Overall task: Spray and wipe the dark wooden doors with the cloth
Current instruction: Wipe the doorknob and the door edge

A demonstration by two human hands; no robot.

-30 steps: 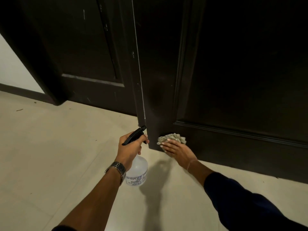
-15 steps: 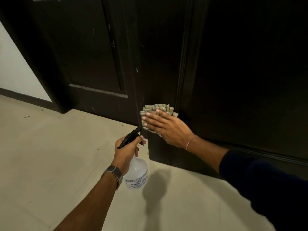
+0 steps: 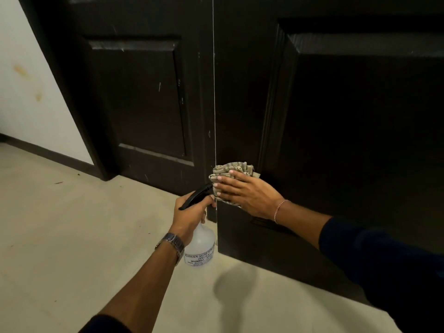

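Two dark wooden doors fill the view, the left door (image 3: pixel 139 102) and the right door (image 3: pixel 360 140), meeting at a thin pale seam. My right hand (image 3: pixel 245 193) lies flat on a crumpled beige striped cloth (image 3: pixel 230 168), pressing it against the right door's left stile near the seam. My left hand (image 3: pixel 192 212) grips the neck of a clear spray bottle (image 3: pixel 200 248) with a black trigger head, held just left of the door edge, above the floor. The cloth's lower part is hidden under my fingers.
Pale tiled floor (image 3: pixel 72 236) spreads to the left and below. A white wall (image 3: pixel 28 92) with yellowish stains and a dark skirting board stands at far left, beside the dark door frame (image 3: pixel 72 116).
My right hand has carried the cloth up from the door's bottom edge along the stile. The view has tilted upward, and the spray bottle stays in my left hand.
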